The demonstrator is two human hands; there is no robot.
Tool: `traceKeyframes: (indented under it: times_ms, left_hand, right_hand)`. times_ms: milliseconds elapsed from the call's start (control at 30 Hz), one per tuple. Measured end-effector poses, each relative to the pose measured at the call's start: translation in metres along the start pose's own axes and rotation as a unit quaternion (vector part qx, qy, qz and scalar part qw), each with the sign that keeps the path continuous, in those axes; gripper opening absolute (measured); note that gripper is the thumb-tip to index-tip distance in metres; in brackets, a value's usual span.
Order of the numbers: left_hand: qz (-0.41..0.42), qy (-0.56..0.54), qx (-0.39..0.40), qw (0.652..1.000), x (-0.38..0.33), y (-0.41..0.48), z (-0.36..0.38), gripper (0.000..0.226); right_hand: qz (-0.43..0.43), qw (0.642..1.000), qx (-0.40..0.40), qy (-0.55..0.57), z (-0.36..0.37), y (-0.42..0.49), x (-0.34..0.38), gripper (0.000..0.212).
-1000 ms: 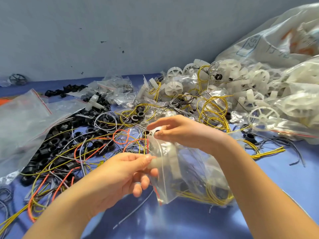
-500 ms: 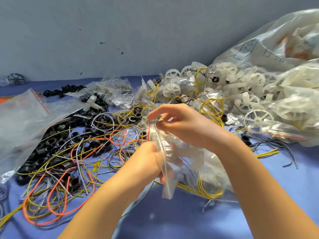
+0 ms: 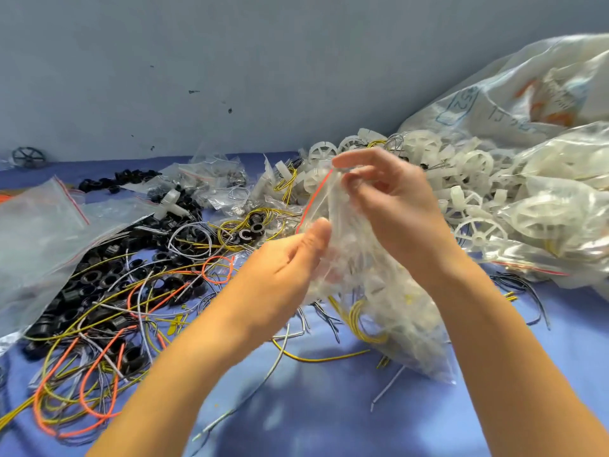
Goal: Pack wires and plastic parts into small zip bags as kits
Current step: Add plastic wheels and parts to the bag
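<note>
A small clear zip bag with a red seal line is held up in the middle of the view. My right hand pinches its top corner. My left hand grips its lower edge with the thumb on the plastic. White plastic shows blurred inside the bag. Below it lies a pile of filled zip bags with yellow wire inside. Loose orange, yellow and grey wires tangle with black plastic rings at the left. White plastic wheels heap up at the right.
Empty zip bags lie at the far left. More small bags sit at the back centre. Large clear sacks of white parts fill the right side. A blue cloth covers the surface, and a grey wall stands behind.
Both hands have lifted the small bag upward and away. My left hand has moved along the bag from its middle to its lower edge.
</note>
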State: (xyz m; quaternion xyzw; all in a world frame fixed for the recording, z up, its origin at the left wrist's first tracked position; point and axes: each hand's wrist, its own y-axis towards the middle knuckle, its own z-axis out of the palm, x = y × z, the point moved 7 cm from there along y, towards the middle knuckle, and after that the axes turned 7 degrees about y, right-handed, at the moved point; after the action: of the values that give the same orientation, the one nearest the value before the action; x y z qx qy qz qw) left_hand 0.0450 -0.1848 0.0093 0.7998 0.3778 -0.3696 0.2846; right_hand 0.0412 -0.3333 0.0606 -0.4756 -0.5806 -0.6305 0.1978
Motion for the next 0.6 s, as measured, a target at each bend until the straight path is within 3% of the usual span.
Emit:
traceKeyframes:
  times_ms: [67, 167, 233, 333, 467, 600]
  left_hand:
    - [0.055, 0.173, 0.014, 0.983, 0.0, -0.006, -0.009, 0.06]
    - [0.106, 0.279, -0.063, 0.952, -0.005, -0.01, -0.02, 0.02]
    - [0.088, 0.277, -0.127, 0.948, -0.007, -0.011, -0.028, 0.015]
    - [0.093, 0.174, -0.164, 0.966, -0.03, -0.018, -0.048, 0.02]
    - [0.213, 0.208, -0.292, 0.909, -0.09, -0.035, -0.074, 0.021]
    - [0.172, 0.224, -0.262, 0.923, -0.09, -0.037, -0.068, 0.021]
  right_hand:
    - [-0.002, 0.999, -0.044, 0.029, -0.018, 0.001, 0.005, 0.023]
    - [-0.002, 0.995, -0.07, 0.068, -0.033, -0.002, 0.011, 0.023]
    - [-0.008, 0.993, -0.084, 0.08, -0.039, -0.005, 0.016, 0.024]
    - [-0.026, 0.981, -0.12, 0.15, -0.056, -0.01, 0.033, 0.026]
    - [-0.073, 0.953, -0.15, 0.252, -0.084, -0.014, 0.053, 0.032]
    - [-0.009, 0.948, -0.181, 0.262, -0.071, -0.028, 0.039, 0.031]
